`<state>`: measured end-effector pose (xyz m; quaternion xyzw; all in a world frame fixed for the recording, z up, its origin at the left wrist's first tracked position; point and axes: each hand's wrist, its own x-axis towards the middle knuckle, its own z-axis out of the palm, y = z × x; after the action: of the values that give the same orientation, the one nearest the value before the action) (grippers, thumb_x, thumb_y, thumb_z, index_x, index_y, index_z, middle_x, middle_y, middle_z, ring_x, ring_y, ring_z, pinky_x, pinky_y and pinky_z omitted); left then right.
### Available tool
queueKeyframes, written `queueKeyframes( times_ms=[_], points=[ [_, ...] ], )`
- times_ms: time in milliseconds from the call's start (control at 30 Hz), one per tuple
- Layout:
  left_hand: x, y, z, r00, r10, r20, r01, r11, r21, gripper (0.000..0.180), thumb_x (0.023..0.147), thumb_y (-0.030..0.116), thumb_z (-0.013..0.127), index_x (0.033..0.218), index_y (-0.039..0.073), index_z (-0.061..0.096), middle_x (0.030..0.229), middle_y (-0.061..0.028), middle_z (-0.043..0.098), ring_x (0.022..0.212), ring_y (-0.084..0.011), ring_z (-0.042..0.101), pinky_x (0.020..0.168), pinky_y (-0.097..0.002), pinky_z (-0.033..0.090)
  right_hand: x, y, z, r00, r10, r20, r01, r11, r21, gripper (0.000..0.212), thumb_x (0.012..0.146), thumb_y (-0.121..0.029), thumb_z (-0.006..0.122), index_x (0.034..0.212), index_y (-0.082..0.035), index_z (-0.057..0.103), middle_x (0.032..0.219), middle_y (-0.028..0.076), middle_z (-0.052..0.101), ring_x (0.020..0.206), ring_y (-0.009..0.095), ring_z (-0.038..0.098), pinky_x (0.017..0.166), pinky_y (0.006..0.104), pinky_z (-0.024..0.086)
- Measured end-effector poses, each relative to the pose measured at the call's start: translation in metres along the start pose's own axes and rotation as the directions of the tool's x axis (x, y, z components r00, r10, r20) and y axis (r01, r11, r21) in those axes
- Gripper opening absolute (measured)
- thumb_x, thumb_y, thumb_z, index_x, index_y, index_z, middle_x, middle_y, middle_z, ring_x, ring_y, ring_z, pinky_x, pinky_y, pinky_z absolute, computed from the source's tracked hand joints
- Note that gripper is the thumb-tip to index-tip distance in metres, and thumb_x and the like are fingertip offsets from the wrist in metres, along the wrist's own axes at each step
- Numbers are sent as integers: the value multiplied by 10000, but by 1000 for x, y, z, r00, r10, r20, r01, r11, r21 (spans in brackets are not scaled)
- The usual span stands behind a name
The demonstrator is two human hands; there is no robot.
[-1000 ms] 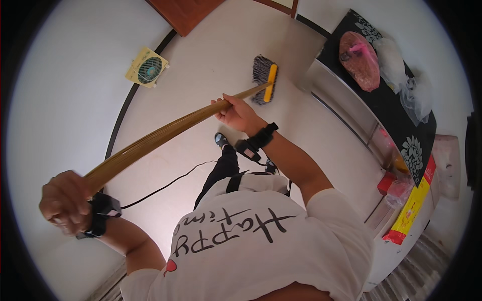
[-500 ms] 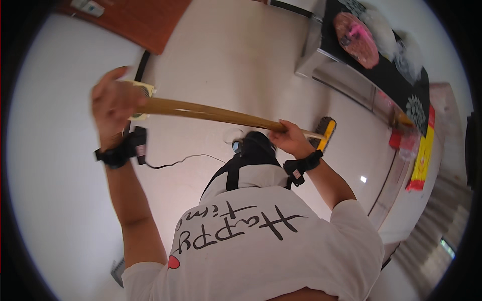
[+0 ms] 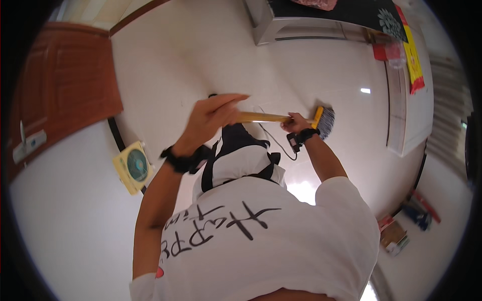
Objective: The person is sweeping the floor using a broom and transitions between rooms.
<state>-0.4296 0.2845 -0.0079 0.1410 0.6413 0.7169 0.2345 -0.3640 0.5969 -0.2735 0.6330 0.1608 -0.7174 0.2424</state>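
A broom with a yellow head [image 3: 324, 120], grey bristles and a long yellow-brown handle [image 3: 261, 117] slants across in front of my body. My left hand [image 3: 213, 118] is at the handle's upper end, its fingers partly stretched over it and hiding the tip. Further down, near the head, my right hand [image 3: 295, 123] is closed around the handle. The bristles are low at the right, against the pale floor; whether they press on it I cannot tell. Black straps with small boxes circle both wrists, and a cable runs to the right one.
A yellow fan [image 3: 133, 167] stands by the left wall, near a brown wooden door [image 3: 70, 80]. Ahead is a table with a black patterned top [image 3: 341, 12]. A white cabinet [image 3: 411, 110] lines the right side; boxes [image 3: 393, 236] lie at the lower right.
My view has turned, bringing the door and whole fan into sight. My left hand has swung rightward and nearer my body; the right hand still holds the handle near the broom head.
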Motion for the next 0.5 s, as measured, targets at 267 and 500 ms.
queueKeyframes(
  times_ms=[267,500],
  points=[
    [-40,128,-134,972,232,-17,-193,843,503,283,836,154,399,1043,-27,465,576,-47,459,467,-95,394,422,-229,332,26,66,169,980,-2,200,54,965,-257,242,784,-247,433,850,-24,366,817,148,445,746,272,486,659,415,433],
    [-102,216,-187,861,477,176,-482,658,578,218,810,165,399,884,-10,508,515,-71,431,434,-160,413,439,-327,364,6,165,336,799,160,580,15,959,-285,117,771,-134,421,691,-64,375,659,74,434,631,194,467,635,329,431]
  ],
)
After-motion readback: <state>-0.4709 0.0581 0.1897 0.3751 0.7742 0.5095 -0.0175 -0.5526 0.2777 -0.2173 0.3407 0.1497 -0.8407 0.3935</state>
